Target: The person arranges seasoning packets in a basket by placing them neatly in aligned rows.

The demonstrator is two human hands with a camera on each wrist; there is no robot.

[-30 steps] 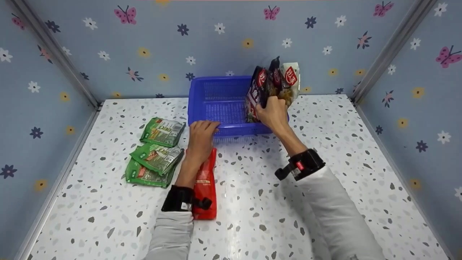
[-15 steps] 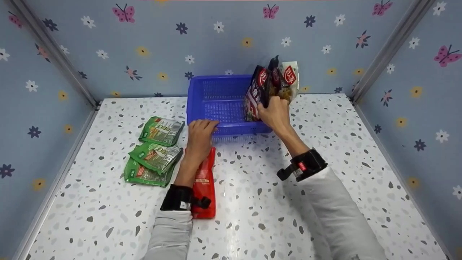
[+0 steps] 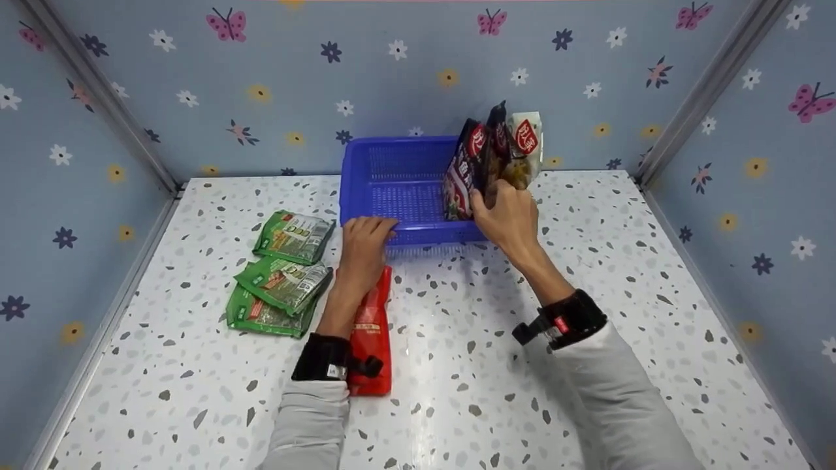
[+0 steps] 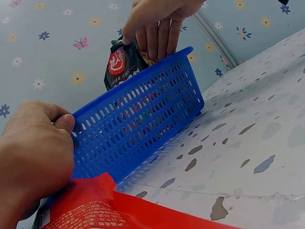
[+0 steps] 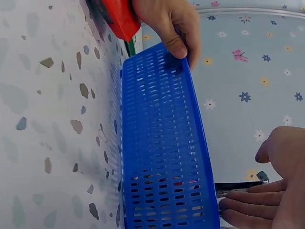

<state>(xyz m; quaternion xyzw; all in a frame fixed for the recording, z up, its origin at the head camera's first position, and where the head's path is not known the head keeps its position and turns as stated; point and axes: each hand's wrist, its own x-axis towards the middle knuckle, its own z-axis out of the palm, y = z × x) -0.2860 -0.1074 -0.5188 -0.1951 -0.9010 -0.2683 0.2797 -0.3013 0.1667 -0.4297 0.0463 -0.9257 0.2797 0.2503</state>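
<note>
A blue plastic basket (image 3: 408,234) holds several upright seasoning packets at its right end, among them a black packet (image 3: 465,171) and a white packet (image 3: 528,140). My left hand (image 3: 366,251) grips the basket's near rim at the left corner, thumb outside and fingers over the edge, plain in the right wrist view. My right hand (image 3: 511,219) is over the near rim by the packets. Its fingers (image 5: 250,202) are fairly straight and its thumb stands apart from them. In the left wrist view the thumb overlaps the top of the black packet.
A long red packet (image 3: 372,339) lies under my left forearm. Left of it are green packets, one at the back (image 3: 295,236) and two overlapping in front (image 3: 284,287). Patterned walls (image 3: 418,65) surround the speckled table (image 3: 470,391) at the back and sides.
My right hand has drawn slightly back and to the right from the packets, and its hold has loosened. The packets stay upright in the basket. My left hand has stayed on the rim.
</note>
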